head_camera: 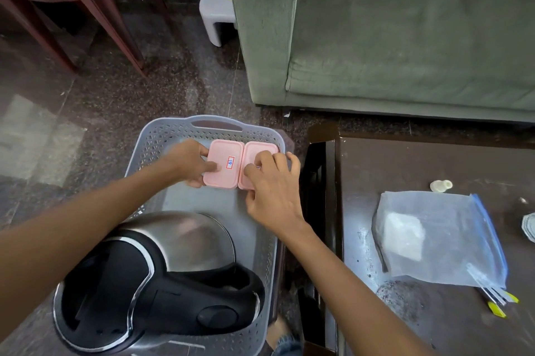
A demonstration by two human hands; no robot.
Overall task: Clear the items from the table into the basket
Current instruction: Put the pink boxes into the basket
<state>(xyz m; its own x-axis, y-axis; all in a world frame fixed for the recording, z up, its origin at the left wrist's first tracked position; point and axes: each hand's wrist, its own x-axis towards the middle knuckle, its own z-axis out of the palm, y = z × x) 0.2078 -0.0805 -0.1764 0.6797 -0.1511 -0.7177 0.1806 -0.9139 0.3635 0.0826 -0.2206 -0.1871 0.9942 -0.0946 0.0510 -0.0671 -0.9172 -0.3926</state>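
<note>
A grey perforated basket [162, 135] stands on the floor left of the dark table [434, 312]. Two pink lidded boxes lie side by side at its far end. My left hand [188, 163] grips the left pink box [224, 160], thumb on its lid beside a small label. My right hand [272, 190] is curled over the right pink box [260, 148], fingers around its edges. A steel and black electric kettle [162, 283] fills the basket's near end. On the table lie a clear zip bag [443, 237] with something white inside and a small white cap [440, 185].
A green sofa [405, 31] stands behind the table. Wooden chair legs [110, 22] and a white stool [217, 13] are at the far left on the stone floor. Yellow-tipped sticks [498, 302] lie by the bag. A white object [529, 226] shows at the table's right edge.
</note>
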